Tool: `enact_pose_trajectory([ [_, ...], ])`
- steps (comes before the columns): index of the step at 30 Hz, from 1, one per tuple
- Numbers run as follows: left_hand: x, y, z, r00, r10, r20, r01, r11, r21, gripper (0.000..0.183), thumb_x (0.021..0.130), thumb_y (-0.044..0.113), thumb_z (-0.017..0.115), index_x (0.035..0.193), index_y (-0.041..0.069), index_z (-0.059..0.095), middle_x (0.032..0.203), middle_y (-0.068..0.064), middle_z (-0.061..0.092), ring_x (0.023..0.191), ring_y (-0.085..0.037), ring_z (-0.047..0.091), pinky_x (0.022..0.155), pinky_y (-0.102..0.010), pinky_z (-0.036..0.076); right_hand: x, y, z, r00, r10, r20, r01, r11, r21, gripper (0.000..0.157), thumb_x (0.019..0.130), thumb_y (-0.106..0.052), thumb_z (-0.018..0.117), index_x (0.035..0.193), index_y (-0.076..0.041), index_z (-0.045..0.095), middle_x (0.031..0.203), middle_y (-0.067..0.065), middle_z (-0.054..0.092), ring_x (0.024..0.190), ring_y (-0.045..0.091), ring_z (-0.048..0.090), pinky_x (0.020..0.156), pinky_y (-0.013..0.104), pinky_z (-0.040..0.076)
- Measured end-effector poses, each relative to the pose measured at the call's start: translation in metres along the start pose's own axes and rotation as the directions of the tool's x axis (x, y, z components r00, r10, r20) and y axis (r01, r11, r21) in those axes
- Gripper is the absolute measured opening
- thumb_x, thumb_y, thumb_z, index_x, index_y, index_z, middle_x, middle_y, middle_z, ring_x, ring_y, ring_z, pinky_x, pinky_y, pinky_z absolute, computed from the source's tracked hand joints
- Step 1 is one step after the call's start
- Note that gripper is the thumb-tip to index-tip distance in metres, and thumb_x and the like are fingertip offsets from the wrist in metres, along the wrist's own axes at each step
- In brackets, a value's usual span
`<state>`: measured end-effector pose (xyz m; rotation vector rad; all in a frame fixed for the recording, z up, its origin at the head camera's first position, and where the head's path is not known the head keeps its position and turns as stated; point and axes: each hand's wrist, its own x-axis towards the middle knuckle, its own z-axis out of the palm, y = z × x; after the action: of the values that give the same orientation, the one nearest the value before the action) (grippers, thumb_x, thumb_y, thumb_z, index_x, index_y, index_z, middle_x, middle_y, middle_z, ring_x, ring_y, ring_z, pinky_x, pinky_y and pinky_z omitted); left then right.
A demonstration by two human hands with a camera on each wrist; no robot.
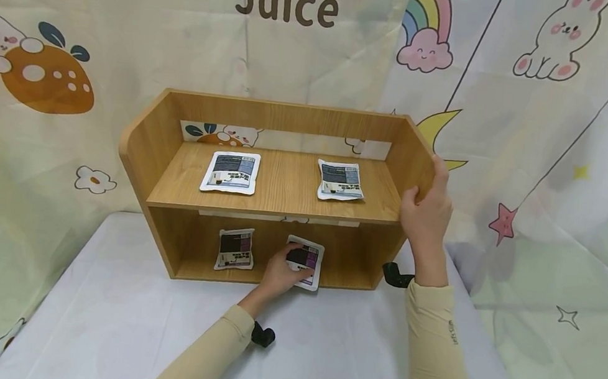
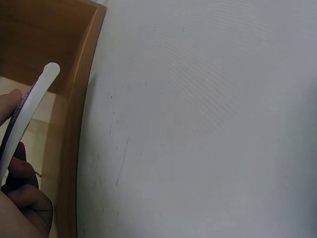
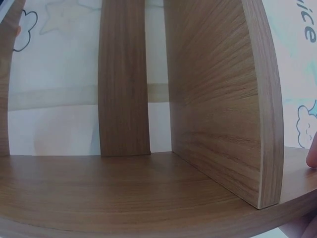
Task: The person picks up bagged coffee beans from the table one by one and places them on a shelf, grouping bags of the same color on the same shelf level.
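In the lower compartment of a wooden two-tier shelf [image 1: 286,187], my left hand [image 1: 278,274] pinches a white packet with a dark and purple label [image 1: 317,258]. The left wrist view shows that packet [image 2: 30,111] edge-on and tilted, its thumb side and curled fingers [image 2: 32,198] on opposite faces. My right hand [image 1: 428,215] grips the shelf's right side panel, thumb inside the upper compartment. In the right wrist view, only bits of the right fingers [image 3: 313,153] show at the right edge, beside the wooden boards.
A similar purple-label packet [image 1: 236,249] leans in the lower compartment, left of my hand. Two blue-label packets [image 1: 231,172] lie on the upper board, left and right. The shelf stands on a white-covered table [image 1: 115,318] before a cartoon-print curtain [image 1: 148,28] reading "Juice".
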<state>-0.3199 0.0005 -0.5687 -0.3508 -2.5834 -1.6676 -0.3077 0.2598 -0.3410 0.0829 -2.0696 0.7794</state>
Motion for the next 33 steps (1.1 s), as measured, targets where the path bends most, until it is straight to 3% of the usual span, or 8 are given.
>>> enact_pose_trajectory([
  [10,0.02,0.005,0.008,0.999,-0.053,-0.008,0.053,0.998,-0.025,0.07,0.078,0.024,0.083,0.137,0.012,0.049,0.139,-0.01,0.048,0.127,-0.027,0.045,0.103,-0.042,0.038,0.001,0.0,-0.001,1.0,-0.001,-0.004,0.001,1.0,0.006,0.062,0.091,-0.003,0.054,0.146,-0.024,0.033,0.133,0.015,0.056,0.109,0.039,0.061,0.085,0.052,0.05],
  [18,0.028,0.008,0.018,0.993,-0.116,-0.008,0.116,0.988,0.102,0.072,0.078,0.035,0.082,0.138,0.015,0.048,0.139,-0.008,0.049,0.122,-0.026,0.049,0.098,-0.042,0.043,0.001,0.002,0.001,1.0,-0.012,-0.01,0.013,1.0,0.011,0.061,0.09,-0.003,0.054,0.145,-0.023,0.033,0.13,0.017,0.057,0.106,0.041,0.061,0.085,0.054,0.05],
  [25,0.036,0.015,0.024,0.987,-0.16,0.001,0.159,0.981,0.109,0.074,0.079,0.036,0.081,0.14,0.017,0.046,0.137,-0.007,0.05,0.12,-0.024,0.05,0.097,-0.041,0.043,0.004,-0.001,0.001,1.0,-0.026,-0.017,0.026,1.0,0.004,0.06,0.091,-0.004,0.053,0.144,-0.021,0.034,0.13,0.017,0.057,0.104,0.041,0.063,0.084,0.053,0.051],
  [33,0.039,0.017,0.031,0.988,-0.154,0.008,0.152,0.981,0.119,0.071,0.08,0.032,0.08,0.139,0.015,0.046,0.137,-0.007,0.05,0.122,-0.024,0.049,0.1,-0.039,0.041,0.002,0.001,0.003,1.0,-0.013,-0.019,0.013,1.0,0.002,0.059,0.091,-0.004,0.053,0.144,-0.022,0.035,0.129,0.016,0.058,0.105,0.04,0.062,0.084,0.053,0.051],
])
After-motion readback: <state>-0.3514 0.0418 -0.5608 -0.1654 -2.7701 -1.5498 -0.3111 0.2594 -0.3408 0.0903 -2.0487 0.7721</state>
